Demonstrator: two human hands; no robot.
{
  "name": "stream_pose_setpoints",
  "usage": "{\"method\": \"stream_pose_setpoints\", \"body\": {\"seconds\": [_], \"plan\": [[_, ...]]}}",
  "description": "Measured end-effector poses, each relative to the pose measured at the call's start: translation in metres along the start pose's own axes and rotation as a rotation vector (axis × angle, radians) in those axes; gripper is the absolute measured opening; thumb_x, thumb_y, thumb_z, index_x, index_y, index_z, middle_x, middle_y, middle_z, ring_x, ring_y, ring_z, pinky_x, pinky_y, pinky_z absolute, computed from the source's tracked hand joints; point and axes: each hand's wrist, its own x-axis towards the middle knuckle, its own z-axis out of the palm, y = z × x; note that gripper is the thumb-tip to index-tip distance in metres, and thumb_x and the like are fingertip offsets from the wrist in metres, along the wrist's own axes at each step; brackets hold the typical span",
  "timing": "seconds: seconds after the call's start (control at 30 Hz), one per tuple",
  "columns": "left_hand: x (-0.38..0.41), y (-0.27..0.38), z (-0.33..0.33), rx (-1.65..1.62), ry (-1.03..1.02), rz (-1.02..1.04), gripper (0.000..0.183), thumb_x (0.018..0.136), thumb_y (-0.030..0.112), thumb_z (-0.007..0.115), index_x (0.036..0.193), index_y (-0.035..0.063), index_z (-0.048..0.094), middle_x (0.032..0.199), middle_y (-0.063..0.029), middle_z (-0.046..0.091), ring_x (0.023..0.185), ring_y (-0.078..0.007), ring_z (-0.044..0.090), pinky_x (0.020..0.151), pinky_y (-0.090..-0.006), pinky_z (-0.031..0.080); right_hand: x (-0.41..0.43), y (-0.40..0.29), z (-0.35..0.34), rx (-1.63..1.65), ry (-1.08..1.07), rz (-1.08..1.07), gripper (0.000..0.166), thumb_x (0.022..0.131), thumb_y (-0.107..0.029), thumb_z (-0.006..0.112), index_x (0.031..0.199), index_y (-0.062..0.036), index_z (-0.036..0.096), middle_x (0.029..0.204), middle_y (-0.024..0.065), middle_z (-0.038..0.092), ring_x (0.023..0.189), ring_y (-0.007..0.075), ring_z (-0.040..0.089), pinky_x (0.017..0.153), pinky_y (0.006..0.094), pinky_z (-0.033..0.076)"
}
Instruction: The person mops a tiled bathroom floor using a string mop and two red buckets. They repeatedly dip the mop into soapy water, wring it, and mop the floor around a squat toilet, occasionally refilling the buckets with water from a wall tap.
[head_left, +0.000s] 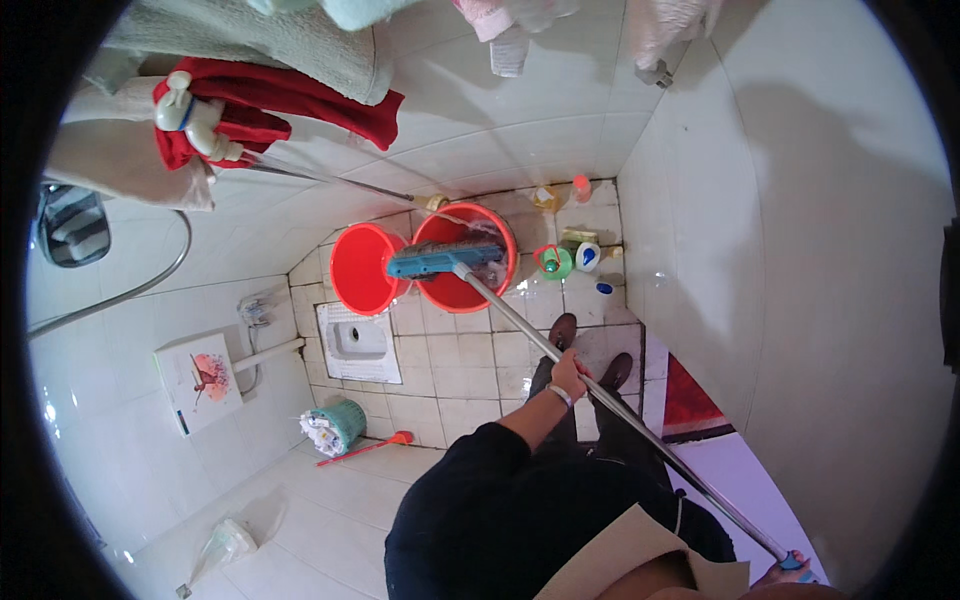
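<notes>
My left hand (570, 377), with a bracelet at its wrist, grips the middle of a long metal pole (626, 416). The pole's blue-capped end is held in my right hand (784, 574) at the lower right. At the far end, a blue mop or brush head (427, 259) with grey-brown fibres lies across the round red bucket (457, 302). Foamy water (491, 266) shows inside that bucket. From a white plastic tap (191, 124), a thin stream runs down into it. Beside it stands a second red bucket (360, 270), partly overlapped by the mop head.
A squat toilet (356, 335) is set in the tiled floor (465, 360). Left of me are a green wastebasket (346, 420) holding paper and a red plunger (401, 437). Several bottles, including a green one (556, 264), stand by the right wall. Towels (300, 52) hang above the tap.
</notes>
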Motion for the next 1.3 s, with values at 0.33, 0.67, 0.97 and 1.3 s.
{"method": "stream_pose_setpoints", "body": {"seconds": [0.33, 0.67, 0.97, 1.3], "plan": [[0.141, 0.058, 0.020, 0.693, -0.049, 0.104, 0.033, 0.082, 0.025, 0.033, 0.059, 0.0030, 0.043, 0.047, -0.0095, 0.045, 0.049, -0.0193, 0.050, 0.049, -0.0322, 0.040, -0.054, -0.011, 0.074, 0.026, -0.136, 0.074, 0.022, 0.083, -0.024, 0.039, 0.082, -0.0030, 0.046, 0.066, 0.0035, 0.045, 0.066, 0.0147, 0.044, 0.070, 0.0266, 0.037], [0.003, -0.006, -0.008, 0.069, 0.058, 0.004, 0.020, 0.071, 0.017, 0.051, 0.060, 0.0063, 0.039, 0.048, -0.0055, 0.034, 0.041, -0.0189, 0.036, 0.042, -0.0361, 0.037, -0.010, 0.003, -0.017, -0.024, -0.049, -0.036, 0.023, 0.083, -0.025, 0.039, 0.083, -0.0030, 0.046, 0.067, 0.0037, 0.046, 0.068, 0.0149, 0.044, 0.071, 0.0268, 0.037], [-0.109, -0.020, 0.004, 0.052, 0.030, 0.016, 0.020, 0.071, 0.014, 0.050, 0.058, 0.0077, 0.037, 0.047, -0.0036, 0.032, 0.040, -0.0162, 0.035, 0.043, -0.0362, 0.038, 0.033, 0.003, -0.051, -0.027, 0.101, -0.044, 0.024, 0.082, -0.027, 0.040, 0.081, -0.0041, 0.046, 0.068, 0.0040, 0.048, 0.070, 0.0151, 0.046, 0.072, 0.0263, 0.037], [0.081, 0.025, 0.001, 0.250, -0.131, 0.129, 0.026, 0.074, 0.021, 0.046, 0.053, 0.0067, 0.040, 0.045, -0.0088, 0.040, 0.044, -0.0224, 0.043, 0.046, -0.0360, 0.038, -0.037, -0.005, 0.044, -0.001, -0.047, 0.041, 0.024, 0.082, -0.029, 0.040, 0.079, -0.0053, 0.047, 0.070, 0.0042, 0.049, 0.072, 0.0152, 0.047, 0.073, 0.0258, 0.037]]}}
